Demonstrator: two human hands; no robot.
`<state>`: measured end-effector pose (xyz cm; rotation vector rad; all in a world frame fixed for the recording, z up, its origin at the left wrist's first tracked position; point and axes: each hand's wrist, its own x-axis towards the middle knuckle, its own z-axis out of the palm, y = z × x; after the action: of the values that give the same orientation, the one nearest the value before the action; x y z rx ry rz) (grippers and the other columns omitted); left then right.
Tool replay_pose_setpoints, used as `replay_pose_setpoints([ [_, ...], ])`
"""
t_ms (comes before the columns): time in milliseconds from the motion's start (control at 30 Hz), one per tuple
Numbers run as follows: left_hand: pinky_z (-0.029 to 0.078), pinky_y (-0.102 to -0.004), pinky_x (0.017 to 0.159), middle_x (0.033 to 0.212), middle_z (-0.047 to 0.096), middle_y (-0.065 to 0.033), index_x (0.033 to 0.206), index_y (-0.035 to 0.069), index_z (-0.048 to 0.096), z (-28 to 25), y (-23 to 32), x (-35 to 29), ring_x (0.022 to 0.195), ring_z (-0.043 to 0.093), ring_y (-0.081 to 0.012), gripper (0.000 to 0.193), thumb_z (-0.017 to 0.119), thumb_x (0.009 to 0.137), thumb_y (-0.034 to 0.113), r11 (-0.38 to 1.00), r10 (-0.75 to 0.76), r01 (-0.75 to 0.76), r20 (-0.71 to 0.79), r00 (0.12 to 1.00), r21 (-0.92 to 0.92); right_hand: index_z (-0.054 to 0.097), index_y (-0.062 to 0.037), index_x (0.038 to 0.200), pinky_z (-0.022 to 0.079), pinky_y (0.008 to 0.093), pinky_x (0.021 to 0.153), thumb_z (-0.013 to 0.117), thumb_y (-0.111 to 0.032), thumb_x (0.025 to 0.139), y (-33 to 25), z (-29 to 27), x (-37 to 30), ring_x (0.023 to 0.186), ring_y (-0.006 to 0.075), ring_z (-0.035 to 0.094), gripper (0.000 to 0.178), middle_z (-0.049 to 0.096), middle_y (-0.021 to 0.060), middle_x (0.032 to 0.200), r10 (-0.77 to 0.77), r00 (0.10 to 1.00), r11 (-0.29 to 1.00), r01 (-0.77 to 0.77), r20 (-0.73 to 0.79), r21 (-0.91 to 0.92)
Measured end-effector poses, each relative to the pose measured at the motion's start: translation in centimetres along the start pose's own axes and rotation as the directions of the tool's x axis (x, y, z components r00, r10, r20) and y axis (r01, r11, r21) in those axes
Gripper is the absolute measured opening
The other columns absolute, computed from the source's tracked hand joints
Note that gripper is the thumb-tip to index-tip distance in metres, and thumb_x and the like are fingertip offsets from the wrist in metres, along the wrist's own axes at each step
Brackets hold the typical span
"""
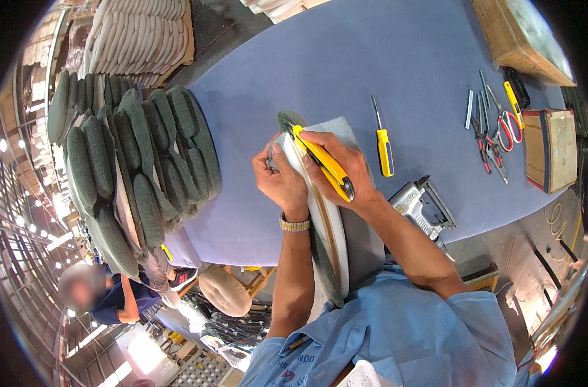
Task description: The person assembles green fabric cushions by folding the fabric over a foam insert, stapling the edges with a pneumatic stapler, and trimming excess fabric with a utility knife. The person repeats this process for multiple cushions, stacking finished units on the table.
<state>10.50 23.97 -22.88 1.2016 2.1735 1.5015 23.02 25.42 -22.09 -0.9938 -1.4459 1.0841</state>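
Observation:
A padded seat or back panel stands on edge in front of me, with dark green fabric on one side, a white layer [316,216] with a brown strip along its edge, and a grey sheet [365,242] on the right. My left hand [282,179] grips its upper end, fingers bent around the edge. In my right hand [351,161] is a yellow utility knife [325,162] with a black end, its tip at the panel's upper edge. To the right of that hand lie a yellow-handled screwdriver [385,153] and a silver staple gun [418,205].
A pile of dark green padded panels [145,155] covers the table's left side. Red-handled scissors [508,129], pliers [491,151] and another yellow knife [513,102] lie at the right, beside a small box [552,149]. A cardboard box [517,35] stands beyond. Another person [129,300] is at lower left.

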Motion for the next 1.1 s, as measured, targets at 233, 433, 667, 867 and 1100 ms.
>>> replay_pose_setpoints([
  [233, 0.04, -0.0223, 0.055, 0.114, 0.078, -0.0066, 0.105, 0.001, 0.064, 0.2, 1.1, -0.6, 0.065, 0.052, -0.003, 0.013, 0.063, 0.102, 0.014, 0.989, 0.11, -0.111, 0.016, 0.994, 0.097, 0.056, -0.0141, 0.13, 0.057, 0.0369, 0.064, 0.066, -0.021, 0.1, -0.1, 0.1, -0.1, 0.068, 0.0265, 0.068, 0.033, 0.066, 0.011, 0.08, 0.044, 0.999, 0.999, -0.044, -0.004, -0.027],
  [433, 0.047, -0.0233, 0.061, 0.111, 0.076, -0.0079, 0.107, -0.001, 0.066, 0.5, 0.8, -0.5, 0.071, 0.059, -0.0063, 0.017, 0.062, 0.103, 0.015, 0.997, 0.078, -0.078, 0.01, 0.997, 0.005, 0.054, -0.0159, 0.131, 0.055, 0.0387, 0.062, 0.066, -0.021, 0.099, -0.6, -1.0, -0.3, 0.067, 0.0295, 0.067, 0.035, 0.065, 0.011, 0.079, 0.092, 0.994, 0.995, -0.091, 0.063, -0.029],
  [667, 0.054, -0.0317, 0.083, 0.104, 0.073, -0.0157, 0.105, -0.005, 0.066, 0.9, 0.6, 0.1, 0.09, 0.066, -0.0183, 0.025, 0.062, 0.105, 0.02, 0.999, -0.041, 0.04, -0.029, 0.999, -0.032, 0.055, -0.0132, 0.13, 0.053, 0.0351, 0.064, 0.069, -0.013, 0.097, -0.5, -1.6, -0.7, 0.067, 0.0265, 0.064, 0.036, 0.063, 0.011, 0.081, 0.087, 0.995, 0.996, -0.088, 0.054, 0.012],
  [867, 0.054, -0.0322, 0.085, 0.1, 0.072, -0.0134, 0.107, -0.006, 0.064, 0.8, 0.5, 0.4, 0.094, 0.065, -0.0176, 0.026, 0.063, 0.104, 0.019, 0.989, -0.144, 0.143, -0.031, 0.989, -0.028, 0.058, -0.0061, 0.129, 0.052, 0.0286, 0.067, 0.068, -0.006, 0.097, -0.7, -1.8, -0.6, 0.071, 0.0129, 0.063, 0.034, 0.068, 0.0072, 0.087, -0.004, 0.999, 0.999, 0.003, 0.046, 0.037],
  [1100, 0.054, -0.0303, 0.086, 0.111, 0.071, -0.0151, 0.116, -0.006, 0.064, -1.5, -0.4, -0.5, 0.096, 0.065, -0.0165, 0.024, 0.063, 0.103, 0.014, 0.909, -0.243, 0.22, -0.022, 0.97, -0.355, 0.06, -0.0102, 0.133, 0.057, 0.0357, 0.078, 0.069, -0.009, 0.095, -1.8, -3.6, -3.0, 0.086, 0.0283, 0.073, 0.039, 0.073, 0.0169, 0.108, -0.02, 0.98, 0.999, 0.013, -0.197, -0.037],
])
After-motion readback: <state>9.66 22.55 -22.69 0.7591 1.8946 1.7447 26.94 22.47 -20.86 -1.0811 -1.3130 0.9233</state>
